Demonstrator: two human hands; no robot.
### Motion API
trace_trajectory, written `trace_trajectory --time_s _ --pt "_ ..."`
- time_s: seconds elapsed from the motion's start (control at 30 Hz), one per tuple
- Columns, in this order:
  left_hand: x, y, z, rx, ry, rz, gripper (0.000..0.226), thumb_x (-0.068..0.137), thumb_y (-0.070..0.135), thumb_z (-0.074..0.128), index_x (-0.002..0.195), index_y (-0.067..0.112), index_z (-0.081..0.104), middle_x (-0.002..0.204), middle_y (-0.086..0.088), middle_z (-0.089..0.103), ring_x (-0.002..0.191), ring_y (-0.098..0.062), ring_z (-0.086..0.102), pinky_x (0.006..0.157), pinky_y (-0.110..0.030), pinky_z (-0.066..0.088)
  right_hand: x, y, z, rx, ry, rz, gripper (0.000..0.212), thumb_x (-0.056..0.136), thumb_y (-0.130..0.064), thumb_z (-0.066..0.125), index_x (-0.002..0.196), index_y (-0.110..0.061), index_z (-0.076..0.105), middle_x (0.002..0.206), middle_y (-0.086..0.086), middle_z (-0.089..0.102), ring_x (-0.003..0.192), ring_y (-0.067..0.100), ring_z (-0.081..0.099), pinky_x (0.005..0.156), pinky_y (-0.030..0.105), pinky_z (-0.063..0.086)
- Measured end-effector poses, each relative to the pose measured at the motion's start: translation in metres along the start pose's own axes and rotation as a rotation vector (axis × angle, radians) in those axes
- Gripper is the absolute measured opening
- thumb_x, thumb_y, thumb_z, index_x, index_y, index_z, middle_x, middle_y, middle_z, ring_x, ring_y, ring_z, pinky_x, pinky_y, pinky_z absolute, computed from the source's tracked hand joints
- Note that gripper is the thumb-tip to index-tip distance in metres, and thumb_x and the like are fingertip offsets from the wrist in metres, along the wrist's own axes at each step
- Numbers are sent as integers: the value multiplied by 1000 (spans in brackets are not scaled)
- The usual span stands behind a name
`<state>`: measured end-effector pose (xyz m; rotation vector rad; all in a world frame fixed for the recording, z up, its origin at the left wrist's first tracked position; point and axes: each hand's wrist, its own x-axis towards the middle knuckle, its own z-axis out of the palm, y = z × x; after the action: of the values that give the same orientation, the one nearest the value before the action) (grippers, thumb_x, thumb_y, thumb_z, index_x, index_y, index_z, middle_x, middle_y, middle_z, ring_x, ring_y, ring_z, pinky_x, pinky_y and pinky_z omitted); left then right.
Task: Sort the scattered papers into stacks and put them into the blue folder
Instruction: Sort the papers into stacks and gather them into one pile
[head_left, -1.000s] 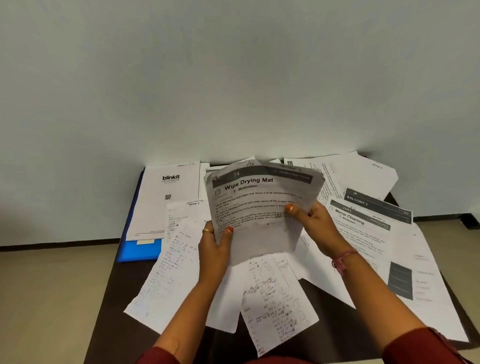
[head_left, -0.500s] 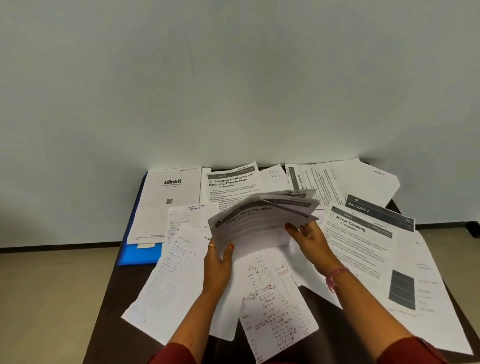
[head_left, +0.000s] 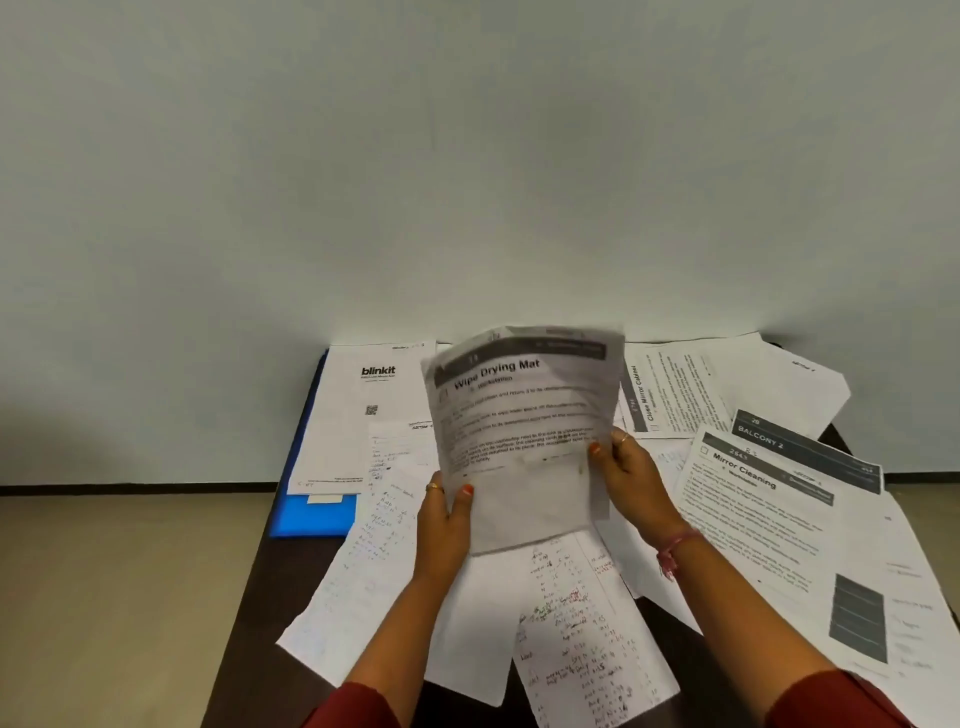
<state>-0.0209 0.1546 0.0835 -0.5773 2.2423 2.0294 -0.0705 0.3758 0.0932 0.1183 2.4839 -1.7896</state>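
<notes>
Soft, even indoor light, fairly dim, with a faint shadow along the wall (head_left: 467, 156) base behind the desk (head_left: 249, 623). The raised sheet (head_left: 524, 431) is motion-blurred, its small print unreadable. Wide-angle bending curves the skirting line and stretches the edges.

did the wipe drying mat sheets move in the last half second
Yes. The Wipe Drying Mat sheets tipped back up to face the camera, their top edge now hiding the page beside the blinkit sheet.

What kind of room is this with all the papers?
Probably an office or a workroom, though I can't be sure. A dark table stands against a bare wall, strewn with printed task sheets, handwritten notes and a blue folder.
</notes>
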Motion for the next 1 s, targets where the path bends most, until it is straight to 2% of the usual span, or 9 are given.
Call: trace_trajectory --time_s 0.1,0.23,0.4,0.5,0.6,0.77,0.83,0.9,1.0 --pt "18 7 -36 -2 39 -23 35 98 13 51 132 15 46 121 -2 56 111 -18 54 95 -36 48 16 -19 30 95 -39 63 16 97 -14 53 110 -13 62 109 7 68 100 22 65 89 38 53" --pt "45 4 -94 9 114 -133 25 98 15 52 122 14 52 116 -5 59 106 -21 56 88 -32 48 37 -23 92 115 -117 195 22 93 -11 58 114 -12 64 113 8 68 103 25 64 96 45 50" --pt "80 -16 -155 156 188 -254 32 99 15 48 128 5 54 128 -8 59 115 -26 55 104 -40 43 48 -22 168 184 -239 366 17 91 -8 57 102 -16 69 108 8 71 100 28 67 92 48 53" --pt "97 -21 -175 186 201 -280 29 98 9 45 124 6 58 119 -7 61 110 -27 57 98 -36 45 54 -21 199 253 -253 455 20 93 -5 54 92 -20 68 105 8 71 98 27 68 90 44 54" --pt "115 -22 -190 175 189 -297 26 99 7 45 121 7 59 114 -8 62 102 -25 58 91 -34 46 64 -22 219 210 -259 427 21 94 -7 51 99 -20 66 112 5 69 101 23 66 94 42 52" --pt "149 -23 -208 144 182 -367 20 96 9 48 110 15 61 113 -9 65 102 -29 62 94 -44 49 76 -17 235 -182 -243 168 22 96 -23 45 109 -16 61 103 2 65 94 21 61 83 34 48" --pt "162 -22 -215 171 173 -382 16 95 9 49 104 16 60 114 -10 66 101 -30 62 94 -44 49 74 -4 239 -536 -236 -2 34 97 -36 42 122 -18 57 120 5 60 108 25 55 90 39 44" --pt "170 -21 -217 171 165 -398 15 95 9 49 103 15 60 115 -11 66 102 -30 62 94 -45 49 62 6 236 -803 -273 -77 60 96 -53 30 145 -19 37 150 1 37 136 23 35 106 42 31" --pt "183 -22 -217 185 163 -408 15 95 9 47 104 15 59 116 -12 65 103 -31 61 94 -43 49 49 27 229 -956 -370 -155 86 81 -73 -1 153 -26 11 160 -6 0 148 16 2 114 41 14"
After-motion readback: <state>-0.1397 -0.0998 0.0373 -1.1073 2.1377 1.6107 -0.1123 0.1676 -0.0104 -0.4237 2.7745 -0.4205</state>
